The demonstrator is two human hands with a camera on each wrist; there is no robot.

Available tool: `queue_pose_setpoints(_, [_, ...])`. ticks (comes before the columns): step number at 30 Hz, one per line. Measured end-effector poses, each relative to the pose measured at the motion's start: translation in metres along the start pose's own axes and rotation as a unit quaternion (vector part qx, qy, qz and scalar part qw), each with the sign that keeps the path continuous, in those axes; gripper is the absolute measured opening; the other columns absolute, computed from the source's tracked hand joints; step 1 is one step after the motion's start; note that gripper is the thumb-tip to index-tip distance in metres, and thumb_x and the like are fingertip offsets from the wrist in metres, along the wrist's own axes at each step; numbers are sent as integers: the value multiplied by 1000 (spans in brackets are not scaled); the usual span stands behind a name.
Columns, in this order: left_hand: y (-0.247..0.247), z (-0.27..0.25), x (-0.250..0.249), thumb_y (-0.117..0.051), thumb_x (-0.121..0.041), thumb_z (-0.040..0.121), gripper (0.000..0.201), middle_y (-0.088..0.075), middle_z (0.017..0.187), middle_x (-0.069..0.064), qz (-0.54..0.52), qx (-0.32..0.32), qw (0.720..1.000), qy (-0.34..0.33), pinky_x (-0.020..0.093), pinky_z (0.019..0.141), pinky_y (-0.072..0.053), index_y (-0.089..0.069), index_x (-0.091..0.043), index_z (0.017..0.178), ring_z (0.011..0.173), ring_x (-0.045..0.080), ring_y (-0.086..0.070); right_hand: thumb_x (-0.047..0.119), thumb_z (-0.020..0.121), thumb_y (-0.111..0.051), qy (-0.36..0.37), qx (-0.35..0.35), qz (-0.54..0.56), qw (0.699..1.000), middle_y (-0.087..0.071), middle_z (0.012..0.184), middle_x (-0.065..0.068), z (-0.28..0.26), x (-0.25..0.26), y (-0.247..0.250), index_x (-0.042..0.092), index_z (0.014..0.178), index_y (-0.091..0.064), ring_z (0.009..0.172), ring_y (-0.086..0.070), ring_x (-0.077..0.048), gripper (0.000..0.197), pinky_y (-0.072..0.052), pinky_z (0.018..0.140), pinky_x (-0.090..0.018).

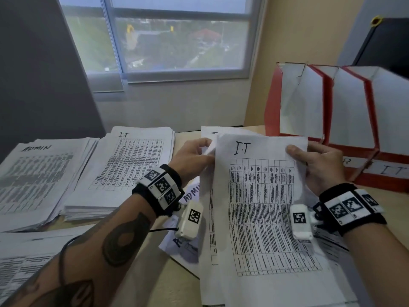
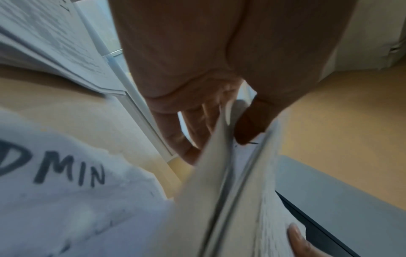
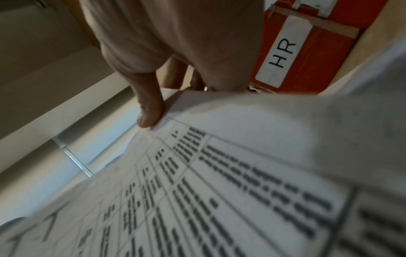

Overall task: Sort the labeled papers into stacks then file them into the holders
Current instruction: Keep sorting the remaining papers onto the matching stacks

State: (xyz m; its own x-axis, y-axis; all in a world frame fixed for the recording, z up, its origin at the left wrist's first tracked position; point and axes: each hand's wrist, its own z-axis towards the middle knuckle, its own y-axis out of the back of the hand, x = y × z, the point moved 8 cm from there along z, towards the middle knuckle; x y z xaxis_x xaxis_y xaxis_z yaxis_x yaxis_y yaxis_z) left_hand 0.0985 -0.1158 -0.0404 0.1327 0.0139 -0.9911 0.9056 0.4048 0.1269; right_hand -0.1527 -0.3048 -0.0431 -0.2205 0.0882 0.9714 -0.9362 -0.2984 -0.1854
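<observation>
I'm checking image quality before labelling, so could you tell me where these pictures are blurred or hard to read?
Head view: the IT sheet and the hands are sharp, while the ADMIN stack and frame edges smear. Left wrist view: the held papers are motion-blurred and the left hand is dim. Right wrist view: the HR label reads clearly; the near print blurs.

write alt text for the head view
Both hands hold an IT sheet over a desk: left hand pinches its top left corner, right hand its top right. ADMIN stack and IT stack lie left, red holders right.
</observation>
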Motion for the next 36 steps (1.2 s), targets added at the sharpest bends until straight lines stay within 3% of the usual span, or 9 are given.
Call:
queue_pose_setpoints(5, [0,-7,7,-67,-57,79,66,-74,86,27,15,-78,997,0,53,75,-60,-73,9,84,74,25,-65,20,62,-98,40,-55,-19,997,-79,95,-19,-2,3,5,0,97,-79,91,-77,-35,45,-63,91,-49])
queue_pose_setpoints(8, [9,-6,10,-78,-18,88,18,-75,71,1,14,-131,991,-18,32,65,-57,-80,-15,70,67,16,-68,16,72,-92,46,-65,-10,997,-80,90,-13,-3,2,4,6,92,-81,89,-78,-29,25,-62,91,-44])
queue_pose_setpoints(12, [16,-3,9,-68,1,88,21,-72,66,-2,0,-172,984,-37,25,55,-54,-73,-15,75,60,9,-65,7,91,-78,40,-41,-52,997,-80,84,-7,0,-2,-1,14,82,-82,81,-77,-21,12,-61,85,-34])
queue_pose_setpoints(16, [-1,-5,14,-67,-30,97,25,-77,97,11,-139,-103,985,2,43,69,-61,-73,-7,101,85,30,-70,10,93,-76,-1,-49,-5,999,-79,100,-13,6,-14,-1,2,117,-70,86,-77,-17,26,-61,82,-34])
queue_pose_setpoints(21, [-12,-4,39,-59,-87,78,78,-77,110,12,-168,-61,980,86,47,94,-55,-76,-14,99,97,28,-70,0,100,-64,-28,-61,-5,998,-74,77,2,3,-23,-8,6,91,-68,74,-73,-9,12,-58,80,-27])
queue_pose_setpoints(25, [-3,-13,34,-70,-41,97,42,-65,67,4,-41,-120,991,47,31,58,-51,-67,-6,74,59,21,-60,7,99,-67,-43,-49,9,998,-75,101,-10,-2,-24,-6,11,91,-74,96,-75,-24,11,-61,90,-38])
queue_pose_setpoints(29, [6,-13,37,-68,-42,99,44,-74,72,9,-47,-145,987,57,40,69,-59,-72,-6,73,68,28,-72,2,97,-67,-20,-47,57,997,-72,88,-1,3,-11,13,17,82,-72,71,-69,-8,22,-57,66,-25])
queue_pose_setpoints(33, [12,-14,37,-69,-35,99,36,-79,77,7,-30,-146,988,48,44,74,-63,-78,-6,79,75,28,-77,-1,77,-69,-50,-10,196,979,-66,89,1,23,-8,41,22,78,-67,91,-67,-17,23,-48,111,-47])
queue_pose_setpoints(36, [20,-12,38,-77,-30,94,25,-80,86,10,-46,-158,986,37,48,83,-64,-80,-5,89,87,33,-78,22,49,-90,-95,41,189,976,-65,118,-13,32,-12,54,17,104,-66,112,-64,-31,61,-41,115,-53])
